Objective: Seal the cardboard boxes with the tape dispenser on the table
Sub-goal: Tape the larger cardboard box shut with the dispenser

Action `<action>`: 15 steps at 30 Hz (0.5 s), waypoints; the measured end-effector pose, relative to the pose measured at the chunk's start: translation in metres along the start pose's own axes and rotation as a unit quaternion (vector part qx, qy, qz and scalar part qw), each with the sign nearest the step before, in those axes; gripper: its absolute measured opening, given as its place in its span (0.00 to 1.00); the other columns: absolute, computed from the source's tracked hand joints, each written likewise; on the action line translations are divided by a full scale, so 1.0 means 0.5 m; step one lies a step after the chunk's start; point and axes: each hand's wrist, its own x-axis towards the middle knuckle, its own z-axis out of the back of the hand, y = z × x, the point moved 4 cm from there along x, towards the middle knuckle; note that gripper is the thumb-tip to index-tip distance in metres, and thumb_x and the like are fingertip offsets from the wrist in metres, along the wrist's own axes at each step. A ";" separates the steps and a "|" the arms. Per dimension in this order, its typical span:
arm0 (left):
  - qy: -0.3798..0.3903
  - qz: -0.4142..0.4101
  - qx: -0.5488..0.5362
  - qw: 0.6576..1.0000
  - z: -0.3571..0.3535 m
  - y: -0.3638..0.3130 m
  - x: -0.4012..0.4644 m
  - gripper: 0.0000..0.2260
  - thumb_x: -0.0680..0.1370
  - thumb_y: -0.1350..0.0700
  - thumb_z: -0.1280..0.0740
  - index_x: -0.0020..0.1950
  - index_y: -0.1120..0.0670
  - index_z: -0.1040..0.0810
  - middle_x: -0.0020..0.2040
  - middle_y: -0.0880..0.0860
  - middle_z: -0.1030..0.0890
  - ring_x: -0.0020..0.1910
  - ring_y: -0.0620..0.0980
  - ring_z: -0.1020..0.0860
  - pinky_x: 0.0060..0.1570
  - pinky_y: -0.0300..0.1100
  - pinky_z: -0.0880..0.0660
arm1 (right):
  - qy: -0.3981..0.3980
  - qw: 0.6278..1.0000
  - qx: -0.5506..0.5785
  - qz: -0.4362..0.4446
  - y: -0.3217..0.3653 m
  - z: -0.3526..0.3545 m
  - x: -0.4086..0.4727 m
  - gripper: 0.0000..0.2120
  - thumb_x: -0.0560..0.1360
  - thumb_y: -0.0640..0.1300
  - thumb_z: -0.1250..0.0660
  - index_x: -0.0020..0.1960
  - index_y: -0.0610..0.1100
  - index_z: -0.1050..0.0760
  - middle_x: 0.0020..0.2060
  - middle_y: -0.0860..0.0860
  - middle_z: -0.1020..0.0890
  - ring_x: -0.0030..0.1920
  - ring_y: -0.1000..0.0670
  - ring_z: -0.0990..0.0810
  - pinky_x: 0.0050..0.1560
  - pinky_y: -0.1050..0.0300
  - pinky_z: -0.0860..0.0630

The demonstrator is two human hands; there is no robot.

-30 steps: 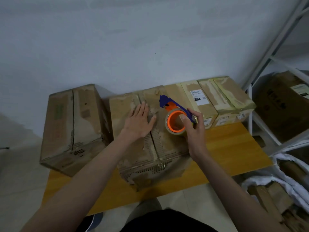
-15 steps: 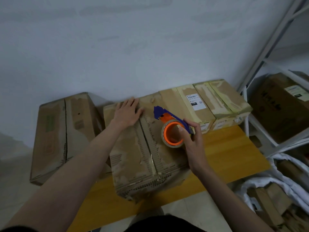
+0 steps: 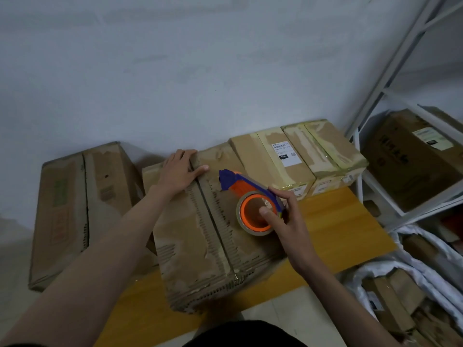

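A worn cardboard box (image 3: 200,241) with a centre seam lies in front of me on the wooden table (image 3: 333,221). My left hand (image 3: 179,171) rests flat on the box's far end, fingers reaching over the back edge, thumb across the seam. My right hand (image 3: 285,216) grips the tape dispenser (image 3: 250,199), blue and orange with a brown tape roll, thumb inside the orange core. The dispenser's blue nose points toward the far end, just right of the seam and above the box top.
Another big box (image 3: 75,204) lies at the left, overhanging the table. Two taped boxes (image 3: 288,159) stand against the wall at the back right. A white metal shelf (image 3: 375,96) with a box is at the right; bags of cardboard sit on the floor below.
My left hand slid from the middle of the box to its far edge. My right hand kept hold of the dispenser and tipped its nose nearer the far end.
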 end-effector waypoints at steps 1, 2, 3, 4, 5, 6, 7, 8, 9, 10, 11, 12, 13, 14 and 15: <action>-0.007 -0.001 0.000 1.000 -0.001 0.002 -0.007 0.33 0.76 0.30 0.40 0.74 0.49 0.33 0.68 0.54 0.29 0.68 0.57 0.31 0.67 0.54 0.34 | 0.002 1.000 -0.002 0.002 0.001 0.001 -0.001 0.21 0.77 0.49 0.28 0.68 0.52 0.29 0.65 0.53 0.24 0.65 0.49 0.23 0.61 0.43 0.21; -0.013 -0.003 -0.001 1.000 -0.001 0.002 -0.015 0.33 0.76 0.30 0.40 0.74 0.49 0.33 0.68 0.54 0.29 0.68 0.57 0.30 0.67 0.54 0.34 | 0.003 1.000 -0.004 0.004 0.004 0.000 0.000 0.20 0.77 0.49 0.29 0.66 0.51 0.28 0.64 0.52 0.24 0.64 0.49 0.23 0.61 0.42 0.21; -0.017 -0.005 -0.004 1.000 0.000 0.001 -0.024 0.33 0.76 0.29 0.41 0.74 0.49 0.33 0.68 0.53 0.28 0.67 0.56 0.30 0.67 0.54 0.34 | 0.002 1.000 -0.004 0.007 0.007 -0.004 0.002 0.18 0.77 0.50 0.29 0.64 0.50 0.28 0.62 0.52 0.24 0.63 0.49 0.23 0.60 0.43 0.21; -0.019 -0.007 -0.008 1.000 0.001 -0.001 -0.034 0.34 0.76 0.29 0.41 0.74 0.49 0.33 0.67 0.53 0.28 0.67 0.56 0.30 0.67 0.54 0.34 | -0.001 1.000 -0.006 0.010 0.010 -0.007 0.007 0.17 0.77 0.51 0.29 0.63 0.49 0.28 0.60 0.53 0.23 0.62 0.50 0.23 0.60 0.44 0.21; -0.019 -0.010 -0.014 1.000 0.001 -0.004 -0.044 0.34 0.76 0.28 0.41 0.74 0.49 0.32 0.67 0.53 0.28 0.67 0.55 0.29 0.67 0.53 0.34 | -0.005 1.000 -0.010 0.014 0.016 -0.012 0.013 0.16 0.77 0.52 0.29 0.61 0.49 0.28 0.57 0.55 0.23 0.61 0.51 0.23 0.60 0.46 0.22; -0.020 -0.015 -0.017 1.000 0.000 -0.009 -0.055 0.35 0.75 0.27 0.42 0.74 0.49 0.32 0.66 0.52 0.27 0.66 0.54 0.29 0.68 0.53 0.33 | -0.009 1.000 -0.012 0.017 0.022 -0.018 0.021 0.16 0.77 0.53 0.29 0.61 0.49 0.28 0.55 0.57 0.24 0.60 0.51 0.23 0.59 0.49 0.22; -0.021 -0.020 -0.019 0.999 -0.002 -0.015 -0.065 0.36 0.74 0.26 0.43 0.74 0.49 0.32 0.66 0.52 0.27 0.66 0.53 0.29 0.68 0.52 0.33 | -0.012 1.000 -0.003 0.017 0.028 -0.024 0.030 0.17 0.76 0.53 0.29 0.60 0.49 0.28 0.54 0.57 0.24 0.59 0.52 0.24 0.58 0.52 0.23; -0.023 -0.026 -0.016 0.999 -0.004 -0.022 -0.075 0.36 0.74 0.26 0.43 0.74 0.49 0.32 0.65 0.51 0.26 0.65 0.53 0.28 0.68 0.52 0.32 | -0.016 1.000 0.015 0.011 0.032 -0.030 0.040 0.16 0.76 0.51 0.28 0.60 0.50 0.28 0.55 0.57 0.24 0.60 0.52 0.24 0.58 0.53 0.23; -0.025 -0.032 -0.013 0.999 -0.006 -0.029 -0.086 0.36 0.74 0.27 0.43 0.74 0.49 0.32 0.65 0.51 0.26 0.65 0.52 0.28 0.67 0.51 0.32 | -0.020 0.999 0.030 0.003 0.035 -0.036 0.052 0.16 0.75 0.48 0.27 0.59 0.51 0.28 0.56 0.55 0.24 0.60 0.52 0.23 0.60 0.52 0.23; -0.027 -0.038 -0.009 0.999 -0.008 -0.036 -0.096 0.36 0.74 0.27 0.43 0.74 0.49 0.32 0.64 0.51 0.26 0.65 0.52 0.28 0.67 0.50 0.33 | -0.025 0.999 0.039 -0.004 0.040 -0.042 0.062 0.17 0.75 0.45 0.26 0.59 0.53 0.29 0.57 0.54 0.24 0.61 0.51 0.23 0.61 0.52 0.23; -0.028 -0.043 -0.007 0.999 -0.009 -0.044 -0.105 0.37 0.74 0.26 0.45 0.74 0.49 0.32 0.64 0.51 0.26 0.65 0.51 0.28 0.67 0.49 0.33 | -0.025 0.998 0.047 -0.013 0.042 -0.048 0.073 0.18 0.74 0.44 0.25 0.59 0.54 0.29 0.58 0.52 0.24 0.61 0.50 0.23 0.62 0.50 0.23; -0.028 -0.045 -0.008 0.999 -0.010 -0.051 -0.113 0.38 0.73 0.25 0.46 0.74 0.49 0.32 0.64 0.51 0.26 0.64 0.51 0.28 0.66 0.49 0.33 | -0.019 0.998 0.064 -0.024 0.043 -0.056 0.084 0.19 0.74 0.44 0.25 0.59 0.53 0.29 0.59 0.51 0.23 0.62 0.49 0.23 0.63 0.49 0.23; -0.026 -0.048 -0.009 0.998 -0.011 -0.058 -0.119 0.39 0.72 0.25 0.48 0.73 0.49 0.32 0.64 0.51 0.26 0.64 0.51 0.28 0.66 0.49 0.32 | -0.015 0.996 0.084 -0.037 0.044 -0.063 0.094 0.20 0.74 0.45 0.24 0.60 0.52 0.29 0.60 0.49 0.23 0.63 0.47 0.23 0.65 0.46 0.24; -0.024 -0.052 -0.008 0.998 -0.013 -0.065 -0.125 0.40 0.72 0.25 0.49 0.73 0.49 0.32 0.65 0.51 0.26 0.64 0.51 0.28 0.66 0.49 0.32 | -0.014 0.993 0.104 -0.052 0.042 -0.070 0.102 0.21 0.73 0.47 0.24 0.61 0.49 0.29 0.61 0.47 0.22 0.63 0.45 0.22 0.66 0.44 0.24; -0.022 -0.057 -0.004 0.998 -0.015 -0.070 -0.131 0.40 0.71 0.25 0.50 0.74 0.49 0.32 0.65 0.51 0.26 0.64 0.51 0.28 0.67 0.50 0.31 | -0.017 0.990 0.122 -0.069 0.039 -0.077 0.109 0.23 0.73 0.49 0.24 0.62 0.47 0.29 0.61 0.46 0.22 0.63 0.44 0.22 0.67 0.42 0.25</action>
